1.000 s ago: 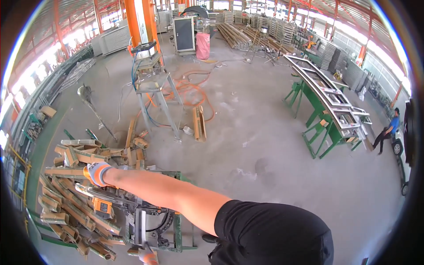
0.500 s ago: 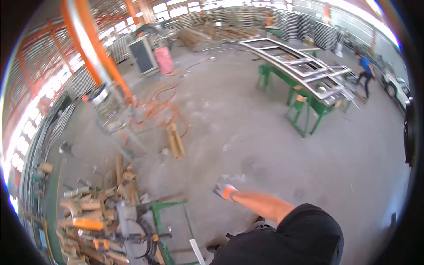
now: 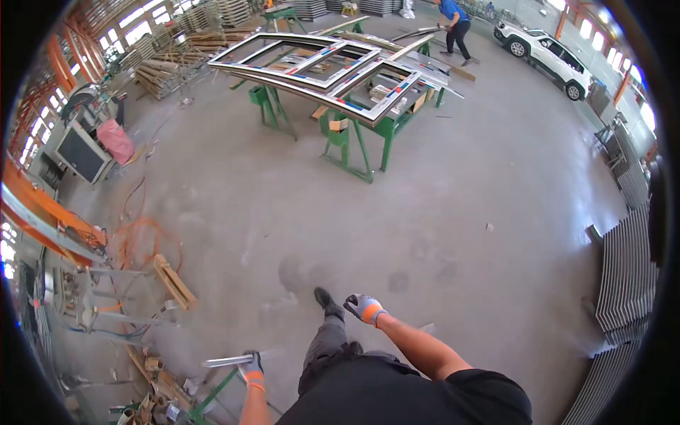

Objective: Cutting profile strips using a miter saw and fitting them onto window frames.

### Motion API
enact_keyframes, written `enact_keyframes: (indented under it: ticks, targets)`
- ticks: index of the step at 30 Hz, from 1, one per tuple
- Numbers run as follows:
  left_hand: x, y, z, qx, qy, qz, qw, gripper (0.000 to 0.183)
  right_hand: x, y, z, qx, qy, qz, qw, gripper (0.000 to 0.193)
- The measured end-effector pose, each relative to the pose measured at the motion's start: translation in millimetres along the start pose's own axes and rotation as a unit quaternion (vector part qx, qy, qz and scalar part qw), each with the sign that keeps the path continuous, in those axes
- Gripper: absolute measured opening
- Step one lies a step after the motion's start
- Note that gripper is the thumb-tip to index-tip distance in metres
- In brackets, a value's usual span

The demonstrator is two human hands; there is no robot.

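My left hand (image 3: 251,370), in a grey glove with an orange cuff, is closed around a short silver metal profile (image 3: 221,362). The profile lies nearly level and sticks out to the left of the fist, above a green metal stand (image 3: 212,398). In front of my body hangs my right hand (image 3: 365,309), gloved the same way. Its fingers are curled in, and nothing shows in them. Only grey floor lies under this hand, beside my dark shoe (image 3: 324,297).
White window frames (image 3: 333,88) lie on green trestles (image 3: 347,145) ahead. Behind them a person in blue (image 3: 455,28) bends over long pieces; a white car (image 3: 545,57) stands far right. Stacked metal panels (image 3: 627,276) line the right. An orange post (image 3: 49,212) and cardboard pieces (image 3: 173,280) are left.
My view has swung right, bringing the car and right-hand stacks into sight. My left hand now shows with the metal profile; my right hand still hangs in front of me.
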State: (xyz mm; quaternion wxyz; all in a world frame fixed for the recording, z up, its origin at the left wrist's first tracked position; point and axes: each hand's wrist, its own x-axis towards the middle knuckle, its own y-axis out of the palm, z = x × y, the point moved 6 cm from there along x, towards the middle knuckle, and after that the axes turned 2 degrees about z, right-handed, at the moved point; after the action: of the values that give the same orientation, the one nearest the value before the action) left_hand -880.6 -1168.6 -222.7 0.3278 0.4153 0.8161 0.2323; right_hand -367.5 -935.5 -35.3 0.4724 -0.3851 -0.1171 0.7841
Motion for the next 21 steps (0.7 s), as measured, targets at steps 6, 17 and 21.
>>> enact_keyframes:
  ticks: [6,17,21]
  targets:
    - [150.8,364.7,76.2,0.247,-0.093,0.174,0.949,0.03,87.7,-117.4,-29.0,-0.081,0.005,-0.094,0.992,0.056]
    - [275.9,828.6,270.8,0.136,-0.321,0.518,0.781,0.042,169.9,-351.2,-74.0,-0.043,0.092,-0.23,0.968,0.039]
    - [319.9,913.3,332.2,0.284,-0.263,0.498,0.776,0.033,210.9,-422.4,-103.0,-0.02,0.088,-0.305,0.948,0.038]
